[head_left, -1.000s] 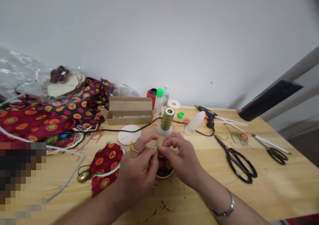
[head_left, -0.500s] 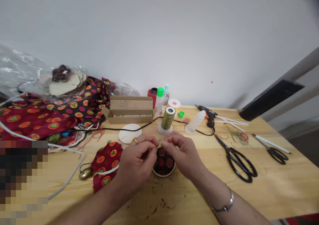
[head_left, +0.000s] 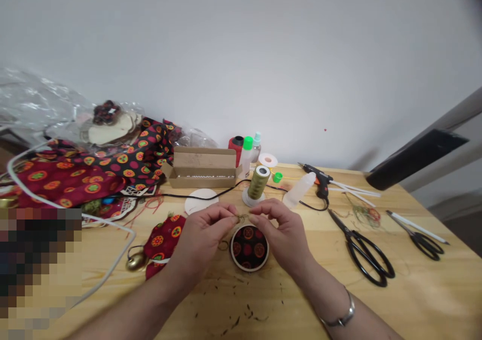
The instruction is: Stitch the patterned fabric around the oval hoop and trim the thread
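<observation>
My left hand (head_left: pixel 201 239) and my right hand (head_left: pixel 282 232) meet above a round disc covered in black fabric with red dots (head_left: pixel 249 247). Between their fingertips they pinch a short piece of olive-green thread (head_left: pixel 241 218) at the disc's top edge. The disc lies flat on the wooden table (head_left: pixel 414 300). A spool of olive thread (head_left: pixel 256 184) stands just behind the hands. A red patterned fabric piece (head_left: pixel 162 237) with a small gold bell (head_left: pixel 134 262) lies left of my left hand.
Large black scissors (head_left: pixel 361 249) and a smaller pair (head_left: pixel 422 237) lie to the right, with a glue gun (head_left: pixel 320 179) and glue sticks behind. A cardboard box (head_left: pixel 203 168), small bottles (head_left: pixel 246 151), a white disc (head_left: pixel 201 201) and piled patterned cloth (head_left: pixel 75 174) fill the back left.
The hands have drawn apart slightly and lifted off the disc, which now shows in full between them. The view has shifted a little to the left.
</observation>
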Demonstrator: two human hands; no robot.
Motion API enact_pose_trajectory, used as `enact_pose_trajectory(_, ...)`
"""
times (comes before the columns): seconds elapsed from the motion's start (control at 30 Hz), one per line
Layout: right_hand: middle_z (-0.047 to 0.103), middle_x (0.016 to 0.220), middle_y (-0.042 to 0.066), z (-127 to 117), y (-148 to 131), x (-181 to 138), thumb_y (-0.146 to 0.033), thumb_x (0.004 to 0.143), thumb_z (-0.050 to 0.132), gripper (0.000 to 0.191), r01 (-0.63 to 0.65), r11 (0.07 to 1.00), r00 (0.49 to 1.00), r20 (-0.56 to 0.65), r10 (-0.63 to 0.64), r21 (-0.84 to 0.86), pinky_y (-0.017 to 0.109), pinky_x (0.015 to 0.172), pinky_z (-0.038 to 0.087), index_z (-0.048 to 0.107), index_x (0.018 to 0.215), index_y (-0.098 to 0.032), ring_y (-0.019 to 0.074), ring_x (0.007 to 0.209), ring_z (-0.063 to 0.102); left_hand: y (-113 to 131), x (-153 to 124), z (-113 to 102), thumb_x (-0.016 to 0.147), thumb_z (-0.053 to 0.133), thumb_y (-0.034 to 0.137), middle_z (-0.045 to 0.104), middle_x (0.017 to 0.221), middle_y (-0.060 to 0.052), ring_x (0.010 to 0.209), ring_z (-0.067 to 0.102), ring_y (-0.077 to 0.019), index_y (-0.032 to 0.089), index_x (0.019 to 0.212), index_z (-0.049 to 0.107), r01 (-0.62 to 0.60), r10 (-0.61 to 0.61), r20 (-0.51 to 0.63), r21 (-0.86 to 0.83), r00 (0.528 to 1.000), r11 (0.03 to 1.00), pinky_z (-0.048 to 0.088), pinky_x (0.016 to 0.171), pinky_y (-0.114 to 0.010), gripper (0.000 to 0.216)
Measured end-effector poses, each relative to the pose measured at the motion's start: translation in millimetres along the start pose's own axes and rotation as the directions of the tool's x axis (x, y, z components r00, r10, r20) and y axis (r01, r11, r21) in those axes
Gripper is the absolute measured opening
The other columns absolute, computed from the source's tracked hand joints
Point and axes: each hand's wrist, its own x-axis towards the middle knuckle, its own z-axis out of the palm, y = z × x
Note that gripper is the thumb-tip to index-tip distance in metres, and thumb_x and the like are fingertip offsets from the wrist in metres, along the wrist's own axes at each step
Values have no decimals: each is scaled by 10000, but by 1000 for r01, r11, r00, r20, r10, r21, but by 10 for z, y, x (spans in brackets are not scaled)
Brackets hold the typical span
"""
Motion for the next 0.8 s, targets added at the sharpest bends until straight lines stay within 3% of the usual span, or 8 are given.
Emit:
enact_pose_trajectory(0.13, 624, 845, 46, 20, 8, -41, -155, 722, 672, 182, 243, 966, 970, -5, -244, -90, 336, 746, 474, 702, 886, -228, 183, 830, 571, 11, -1, 12, 669, 639, 202, 575, 787, 6, 588, 430, -70, 143, 555, 636, -7, 7, 10, -18, 1000, 1000, 314, 502, -186, 129)
enact_pose_trajectory(0.23, 617, 816, 52, 36, 18, -64, -124, 744, 649, 211, 351, 917, 935, 12, -355, -189, 343, 714, 475, 706, 920, -227, 186, 806, 551, 5, 8, 15, 659, 646, 201, 570, 773, 15, 542, 393, -54, 146, 557, 643, 0, 0, 1, -50, 1000, 999, 291, 475, -185, 116)
enact_pose_trajectory(0.57, 626, 790, 56, 55, -1, -72, -171, 696, 714, 131, 368, 892, 924, -1, -382, -263, 359, 696, 463, 685, 823, -181, 193, 781, 549, 8, -6, 16, 650, 653, 216, 561, 780, 20, 494, 346, -40, 148, 543, 651, 1, -3, -40, -48, 999, 999, 276, 457, -192, 127)
enact_pose_trajectory(0.8, 625, 737, 44, 64, -11, -68, -123, 756, 640, 78, 378, 886, 923, 34, -383, -270, 344, 679, 444, 680, 790, -180, 176, 742, 536, 27, -22, 16, 669, 644, 200, 588, 780, 6, 704, 516, -111, 166, 545, 652, -45, 46, -23, 25, 999, 999, 392, 631, -198, 128)
